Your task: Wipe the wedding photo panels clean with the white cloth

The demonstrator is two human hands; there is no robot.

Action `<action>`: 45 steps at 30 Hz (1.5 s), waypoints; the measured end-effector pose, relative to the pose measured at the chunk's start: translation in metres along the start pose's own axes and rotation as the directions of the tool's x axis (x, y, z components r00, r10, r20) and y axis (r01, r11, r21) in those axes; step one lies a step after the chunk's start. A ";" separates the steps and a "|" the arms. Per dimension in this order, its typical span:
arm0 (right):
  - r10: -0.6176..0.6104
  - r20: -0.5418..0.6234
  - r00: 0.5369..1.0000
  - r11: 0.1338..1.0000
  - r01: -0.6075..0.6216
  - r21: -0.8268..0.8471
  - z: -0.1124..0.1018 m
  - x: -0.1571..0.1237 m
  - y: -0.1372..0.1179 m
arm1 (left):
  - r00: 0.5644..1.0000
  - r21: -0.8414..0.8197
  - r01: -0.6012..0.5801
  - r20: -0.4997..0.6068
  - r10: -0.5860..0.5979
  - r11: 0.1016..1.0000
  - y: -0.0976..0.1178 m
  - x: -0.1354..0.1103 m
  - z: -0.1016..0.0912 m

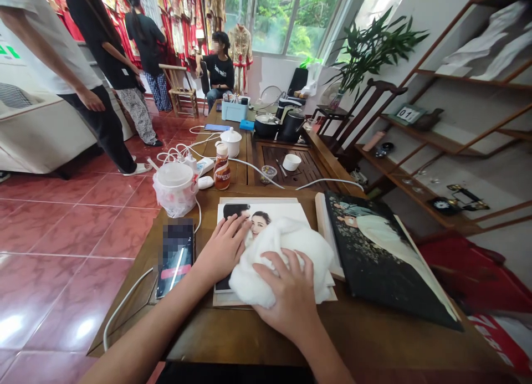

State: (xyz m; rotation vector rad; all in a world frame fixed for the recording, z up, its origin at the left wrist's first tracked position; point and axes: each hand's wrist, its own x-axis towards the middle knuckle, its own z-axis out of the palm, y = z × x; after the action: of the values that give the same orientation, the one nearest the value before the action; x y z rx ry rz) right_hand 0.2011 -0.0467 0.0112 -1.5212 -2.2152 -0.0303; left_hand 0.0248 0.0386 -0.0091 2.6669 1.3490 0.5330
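Observation:
A white fluffy cloth (316, 251) lies bunched over a photo print (286, 209) that shows a couple. My right hand (291, 290) grips the cloth from the near side, fingers curled over its top. My left hand (224, 245) rests flat on the left part of the print, fingers stretched out, beside the cloth's edge. Under the print are pale boards whose edges stick out around it. Much of the print is covered by the cloth and hands. To the right, a dark framed wedding picture (374, 251) leans at a slant on a light wooden frame edge (328, 234).
Left on the wooden table (233, 334) lie a phone (177, 256) with a cable and a bagged white tub (177, 187). Behind stand a brown bottle (221, 168), a lidded white cup (230, 143) and a tea tray (307, 168). Shelves (449, 146) flank the right; several people are in the background.

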 end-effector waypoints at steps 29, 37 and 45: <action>0.067 -0.001 0.998 0.979 -0.066 -0.190 -0.007 0.064 0.052 | 1.000 -0.007 -0.011 -0.010 0.011 1.000 0.005 -0.011 -0.003; 0.031 0.094 0.995 0.995 -0.021 -0.097 -0.022 0.005 0.031 | 0.999 -0.013 -0.014 -0.036 0.014 1.000 0.002 -0.004 -0.005; 0.043 0.082 0.996 0.991 -0.032 -0.130 -0.020 0.001 0.048 | 0.999 -0.014 0.006 -0.046 -0.007 1.000 0.004 -0.003 -0.002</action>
State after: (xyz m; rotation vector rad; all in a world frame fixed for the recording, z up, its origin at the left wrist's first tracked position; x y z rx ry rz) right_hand 0.2499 -0.0322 0.0183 -1.6609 -2.2893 -0.0997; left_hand 0.0255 0.0336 -0.0075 2.6544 1.3604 0.6034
